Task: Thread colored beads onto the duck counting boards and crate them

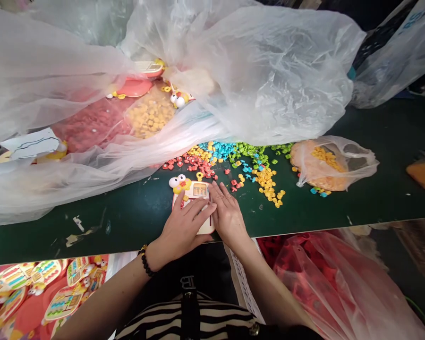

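A white, toy-like board with a yellow duck-like head, big eyes and a small window panel [200, 189] lies on the green table in front of me. My left hand [186, 219] rests over its lower left part, fingers spread across the face and thumb along the near edge. Along the right edge of the board lies my right hand [229, 212], its fingers stretched forward and touching it. The two hands meet near the middle. Both cover much of the board, so any small piece beneath the fingers is hidden. Just beyond are loose red pieces [200, 164].
Blue pieces [222, 150], green pieces [246, 150] and yellow pieces [267, 184] lie scattered behind. A knotted plastic bag [326, 165] sits right. Large clear plastic sheeting [269, 71] covers the back. Finished-looking boards [62, 302] pile below left; a red-filled bag [315, 278] stands below right.
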A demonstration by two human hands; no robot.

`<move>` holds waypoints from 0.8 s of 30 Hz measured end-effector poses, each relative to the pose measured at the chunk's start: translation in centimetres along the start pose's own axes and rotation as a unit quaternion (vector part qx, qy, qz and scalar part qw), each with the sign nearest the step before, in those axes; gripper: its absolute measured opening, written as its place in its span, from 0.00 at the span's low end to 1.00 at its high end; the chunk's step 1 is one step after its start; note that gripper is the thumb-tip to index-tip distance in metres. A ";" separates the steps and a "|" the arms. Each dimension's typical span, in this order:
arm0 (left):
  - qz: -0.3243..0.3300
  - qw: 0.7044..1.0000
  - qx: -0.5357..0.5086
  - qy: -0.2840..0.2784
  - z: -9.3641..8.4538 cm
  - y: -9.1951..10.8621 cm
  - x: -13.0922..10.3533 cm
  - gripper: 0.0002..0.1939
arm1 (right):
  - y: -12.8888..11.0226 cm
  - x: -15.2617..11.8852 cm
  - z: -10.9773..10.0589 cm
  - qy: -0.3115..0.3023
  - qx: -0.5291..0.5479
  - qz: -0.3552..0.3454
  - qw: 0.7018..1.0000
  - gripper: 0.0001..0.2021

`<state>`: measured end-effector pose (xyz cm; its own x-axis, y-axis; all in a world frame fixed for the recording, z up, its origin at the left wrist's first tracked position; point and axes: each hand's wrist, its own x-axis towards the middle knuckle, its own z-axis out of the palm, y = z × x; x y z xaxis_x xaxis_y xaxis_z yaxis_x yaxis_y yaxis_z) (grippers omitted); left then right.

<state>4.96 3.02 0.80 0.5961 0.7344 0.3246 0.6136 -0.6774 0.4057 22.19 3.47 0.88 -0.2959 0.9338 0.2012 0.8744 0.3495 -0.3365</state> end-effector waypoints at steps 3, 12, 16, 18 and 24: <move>-0.009 0.998 0.002 0.054 0.2 0.2 -0.4 0.33 | -0.9 -0.9 -0.3 -0.017 0.031 -0.006 0.999 0.23; -0.015 0.995 0.013 0.100 0.2 0.3 -0.9 0.45 | -0.9 0.5 -0.3 -0.073 0.080 -0.063 0.992 0.24; -0.025 0.997 0.017 0.075 0.0 0.1 -1.0 0.44 | 0.4 0.7 -1.0 -0.042 0.152 -0.132 0.979 0.21; -0.033 0.999 0.023 0.033 -0.4 0.2 -1.2 0.41 | 1.9 0.5 -1.7 0.029 0.177 -0.102 0.978 0.18; -0.056 0.994 0.090 -0.018 -1.0 1.5 -1.5 0.28 | 6.1 -0.2 -3.2 0.121 0.101 0.143 0.977 0.09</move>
<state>4.44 0.93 1.70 0.5351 0.8060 0.2532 0.7581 -0.5903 0.2771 28.79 5.16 1.69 0.0705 0.9589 0.2748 0.8077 0.1068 -0.5798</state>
